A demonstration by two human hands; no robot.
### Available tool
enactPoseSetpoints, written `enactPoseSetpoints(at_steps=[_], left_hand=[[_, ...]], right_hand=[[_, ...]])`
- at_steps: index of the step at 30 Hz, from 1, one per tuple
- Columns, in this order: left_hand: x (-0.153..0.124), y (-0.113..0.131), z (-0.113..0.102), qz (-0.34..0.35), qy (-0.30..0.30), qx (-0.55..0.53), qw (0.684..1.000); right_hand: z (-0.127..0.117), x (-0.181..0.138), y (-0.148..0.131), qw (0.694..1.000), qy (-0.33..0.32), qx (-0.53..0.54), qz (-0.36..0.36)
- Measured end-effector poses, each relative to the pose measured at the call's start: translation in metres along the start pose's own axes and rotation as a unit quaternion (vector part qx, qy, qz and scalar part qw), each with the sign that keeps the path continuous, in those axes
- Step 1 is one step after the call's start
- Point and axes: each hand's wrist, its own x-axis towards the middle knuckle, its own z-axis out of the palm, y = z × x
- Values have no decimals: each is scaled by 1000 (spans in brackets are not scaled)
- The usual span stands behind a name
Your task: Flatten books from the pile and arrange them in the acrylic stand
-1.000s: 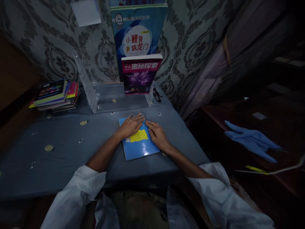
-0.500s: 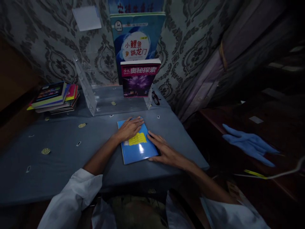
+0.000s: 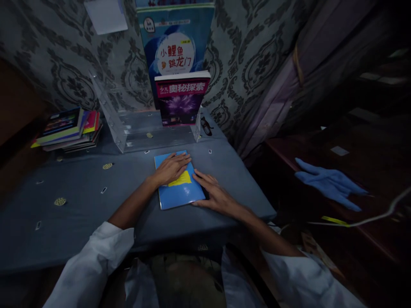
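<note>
A blue book with a yellow text panel lies closed on the grey-blue tablecloth, near the table's front edge. My left hand rests flat across its upper left part, fingers stretched out, covering part of the yellow panel. Along the book's right edge is my right hand, its fingers spread, with the index finger on the edge and the thumb at the lower right corner. Behind the book stands a clear acrylic rack. A purple-covered book leans upright in it, with a taller blue-green book behind.
A stack of books lies left of the rack. Dark glasses sit by the rack's right side. On a dark red surface at the right lies a blue glove, with a pale cable nearby. A tied curtain hangs behind.
The view has shifted slightly, so everything sits a little further left and up. Both hands keep nearly the same places on the blue book.
</note>
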Motion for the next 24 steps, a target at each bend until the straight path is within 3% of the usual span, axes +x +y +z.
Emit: enactPoseSetpoints(at_steps=[11,24], left_hand=[[-15,23,0,24,-35,-12,999],[-43,54,-4,66,-52,-18,996]], right_hand=[[-3,-8,-3,1000,19,16,2],[-2,-34,-13,995,89,51,-4]])
